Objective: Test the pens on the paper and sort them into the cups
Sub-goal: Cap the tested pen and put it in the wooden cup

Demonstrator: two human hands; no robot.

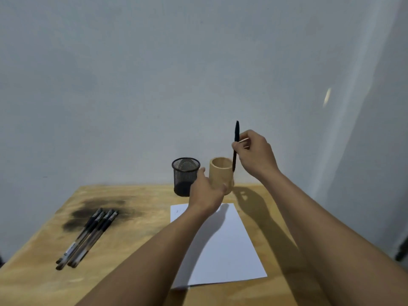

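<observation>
Above the wooden cup (pixel 220 173), right hand (pixel 254 155) pinches pen (pixel 235 146).

Single head view: looks forward and down over table (pixel 132 239), near both hands, wall filling upper half.

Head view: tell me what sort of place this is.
Probably a plain desk set up for a pen test, not a furnished office: a bare wooden table with a dark stain, pushed against a blank wall, holding only paper, pens and two cups.
</observation>
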